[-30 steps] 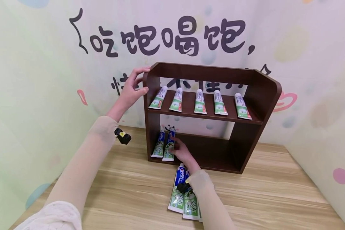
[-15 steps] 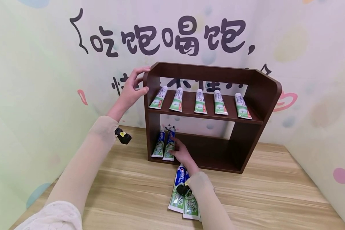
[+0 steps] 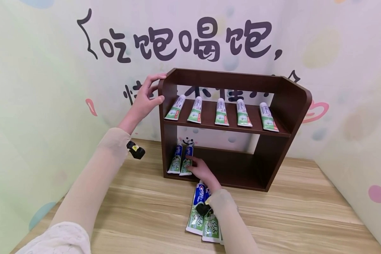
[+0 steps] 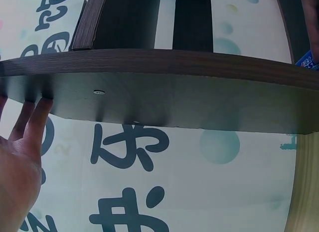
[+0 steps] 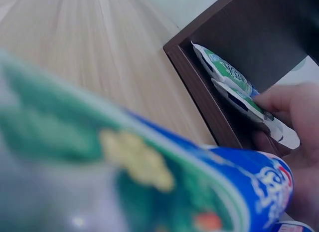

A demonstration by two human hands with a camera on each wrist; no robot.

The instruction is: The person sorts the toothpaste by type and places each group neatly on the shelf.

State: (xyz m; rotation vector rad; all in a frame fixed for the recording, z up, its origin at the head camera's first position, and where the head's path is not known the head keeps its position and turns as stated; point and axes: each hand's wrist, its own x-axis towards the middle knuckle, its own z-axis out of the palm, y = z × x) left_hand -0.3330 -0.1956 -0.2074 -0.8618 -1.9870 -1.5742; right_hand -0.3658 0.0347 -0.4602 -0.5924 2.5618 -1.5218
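Note:
My right hand point(image 3: 203, 171) pinches a blue and green toothpaste tube point(image 3: 189, 151) on the lower level of a dark brown two-tier shelf point(image 3: 238, 184). Another such toothpaste tube point(image 3: 175, 161) leans close on its left, by the side panel. In the right wrist view, thumb and fingers point(image 5: 274, 100) lie on opposite sides of the held tube point(image 5: 244, 100). My left hand point(image 3: 143, 102) touches the shelf's upper left side panel, its extended fingers point(image 4: 39, 122) against the outer face. Several more blue and green tubes point(image 3: 195, 211) lie on the table, partly under my right forearm.
Several white and green toothpaste tubes point(image 3: 221, 112) stand in a spaced row on the upper level. Bare lower-shelf board point(image 3: 231, 167) extends right of my right hand. The wooden table point(image 3: 304, 211) meets a printed backdrop point(image 3: 190, 38) behind the shelf.
My right hand's fingers have shifted slightly on the tube, and its bottom edge sits a little farther back. The left hand and the other tubes keep their places.

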